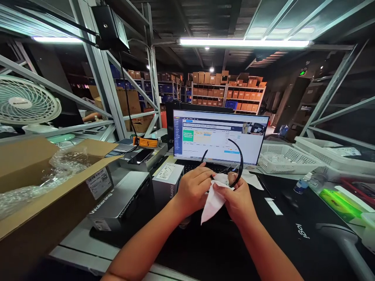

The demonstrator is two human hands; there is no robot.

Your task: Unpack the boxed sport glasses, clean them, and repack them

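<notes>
My left hand [193, 189] and my right hand [238, 199] meet over a black desk mat [293, 234] in front of the monitor [219, 136]. Between them is a pair of black glasses [238, 162], its temple arms curving up toward the screen. A white cloth [212, 201] is folded around the glasses and hangs below my fingers. The left hand pinches the frame near one arm. My right hand's fingers are curled around the cloth and the frame. The lenses are mostly hidden by the cloth and my hands.
An open cardboard box [43, 183] with plastic wrap sits at left, beside grey product boxes [123, 203]. A fan [25, 101] stands far left. White baskets [284, 158], a small bottle [301, 183] and a barcode scanner [342, 242] lie at right. Shelves of boxes fill the background.
</notes>
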